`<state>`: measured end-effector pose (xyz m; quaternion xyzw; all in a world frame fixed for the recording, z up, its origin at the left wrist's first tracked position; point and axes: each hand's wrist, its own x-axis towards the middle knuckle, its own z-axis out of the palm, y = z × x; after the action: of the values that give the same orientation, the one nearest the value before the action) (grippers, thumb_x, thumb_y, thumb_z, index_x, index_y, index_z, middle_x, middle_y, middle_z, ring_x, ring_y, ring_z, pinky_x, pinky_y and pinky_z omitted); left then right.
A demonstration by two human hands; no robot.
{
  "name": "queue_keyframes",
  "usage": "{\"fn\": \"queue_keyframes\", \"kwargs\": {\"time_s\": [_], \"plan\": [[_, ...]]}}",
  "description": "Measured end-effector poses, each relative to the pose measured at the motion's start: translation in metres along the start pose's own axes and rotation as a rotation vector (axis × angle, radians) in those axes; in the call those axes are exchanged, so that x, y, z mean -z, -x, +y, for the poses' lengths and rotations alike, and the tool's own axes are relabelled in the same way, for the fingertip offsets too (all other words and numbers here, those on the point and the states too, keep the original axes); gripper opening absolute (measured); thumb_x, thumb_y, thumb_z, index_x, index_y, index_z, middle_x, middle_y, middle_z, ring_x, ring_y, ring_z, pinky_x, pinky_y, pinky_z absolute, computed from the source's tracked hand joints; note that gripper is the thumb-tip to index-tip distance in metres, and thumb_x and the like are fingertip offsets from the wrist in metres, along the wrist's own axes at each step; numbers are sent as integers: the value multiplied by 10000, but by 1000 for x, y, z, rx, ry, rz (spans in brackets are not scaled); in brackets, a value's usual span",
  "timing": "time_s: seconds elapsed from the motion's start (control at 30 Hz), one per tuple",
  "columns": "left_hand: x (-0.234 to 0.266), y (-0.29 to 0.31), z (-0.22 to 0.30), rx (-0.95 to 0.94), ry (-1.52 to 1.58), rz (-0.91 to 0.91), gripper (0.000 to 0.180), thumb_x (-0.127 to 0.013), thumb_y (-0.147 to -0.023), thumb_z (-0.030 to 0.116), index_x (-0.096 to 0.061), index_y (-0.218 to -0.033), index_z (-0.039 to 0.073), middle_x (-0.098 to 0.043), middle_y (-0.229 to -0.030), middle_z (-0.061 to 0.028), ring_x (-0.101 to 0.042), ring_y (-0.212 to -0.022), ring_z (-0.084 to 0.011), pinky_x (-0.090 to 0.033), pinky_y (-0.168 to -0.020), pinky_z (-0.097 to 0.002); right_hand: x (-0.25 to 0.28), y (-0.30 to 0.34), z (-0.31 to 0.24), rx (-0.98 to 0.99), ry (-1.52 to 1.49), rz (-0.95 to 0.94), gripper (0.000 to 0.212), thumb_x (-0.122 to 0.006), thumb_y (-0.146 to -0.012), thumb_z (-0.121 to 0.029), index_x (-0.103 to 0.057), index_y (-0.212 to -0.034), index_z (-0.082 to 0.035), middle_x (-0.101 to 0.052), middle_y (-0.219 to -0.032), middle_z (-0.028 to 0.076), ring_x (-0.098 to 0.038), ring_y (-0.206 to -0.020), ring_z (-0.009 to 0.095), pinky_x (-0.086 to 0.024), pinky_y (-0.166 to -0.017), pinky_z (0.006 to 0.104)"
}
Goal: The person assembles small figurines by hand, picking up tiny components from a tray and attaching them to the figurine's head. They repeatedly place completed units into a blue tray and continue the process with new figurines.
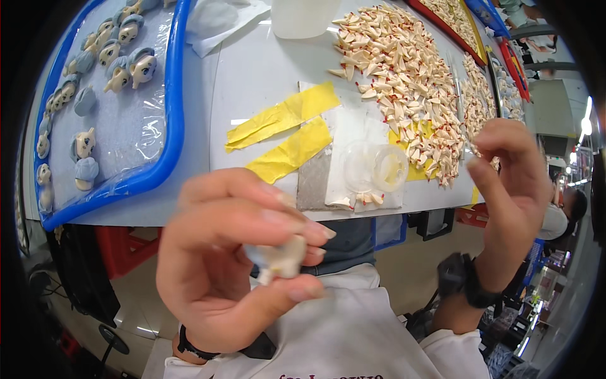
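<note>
In front of my chest, my left hand (230, 252) pinches a small doll head (285, 258), cream and pale blue, between thumb and fingers. The fingers cover part of it, and it is slightly blurred. My right hand (508, 170) is raised at the right, beside a pile of small cream pointed pieces with red tips (404, 76). Its thumb and forefinger are closed together at the tips. Something tiny and pale seems to be between them, too small to name. A clear round plastic dish (379, 167) sits on the table between the hands.
A blue-rimmed tray (173, 114) at the left holds several doll heads with pale blue hair (142, 66). Two yellow tape strips (284, 120) lie mid-table, near a whitish tub (304, 16) at the back. Red trays (445, 22) stand far right. A person (565, 215) is beyond.
</note>
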<state>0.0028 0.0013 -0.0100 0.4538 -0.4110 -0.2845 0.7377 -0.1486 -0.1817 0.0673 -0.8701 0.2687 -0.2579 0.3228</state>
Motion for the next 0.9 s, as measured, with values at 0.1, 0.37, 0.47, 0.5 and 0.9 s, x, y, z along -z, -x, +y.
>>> {"fn": "queue_keyframes", "kwargs": {"time_s": [0.1,0.37,0.47,0.5,0.9], "plan": [[-3,1,-2,67,134,130,499,-741,-683,128,-403,-1039,38,-425,-1017,-106,-560,-782,-194,-450,-632,-233,0,-7,18,40,224,-168,228,-611,-643,44,-598,-863,-16,-552,-864,84,-518,-813,175,-386,-712,277],[9,-4,-8,-48,-161,-66,490,-769,-664,241,-436,-997,104,-465,-994,-103,-539,-843,-211,-439,-682,-257,-13,-6,34,265,418,-132,175,-636,-608,22,-605,-773,-27,-552,-778,96,-530,-723,252,-409,-619,318],[0,-1,1,86,-28,5,442,-759,-677,233,-452,-975,124,-469,-989,-105,-535,-851,-216,-436,-689,-264,-15,-8,34,339,431,-122,140,-635,-615,26,-572,-733,-12,-547,-771,99,-523,-714,257,-405,-607,320],[-4,-1,2,108,1,28,417,-755,-681,226,-462,-960,127,-470,-988,-107,-535,-848,-216,-436,-687,-266,-15,-8,34,357,428,-116,132,-634,-617,28,-560,-720,-8,-545,-769,100,-521,-714,258,-403,-606,321],[-10,0,8,88,-42,-4,197,-734,-692,143,-554,-747,86,-474,-1001,-131,-560,-806,-212,-480,-687,-276,-15,-8,36,279,368,-77,151,-587,-627,54,-533,-751,-13,-558,-755,87,-533,-667,222,-423,-611,289]]}}
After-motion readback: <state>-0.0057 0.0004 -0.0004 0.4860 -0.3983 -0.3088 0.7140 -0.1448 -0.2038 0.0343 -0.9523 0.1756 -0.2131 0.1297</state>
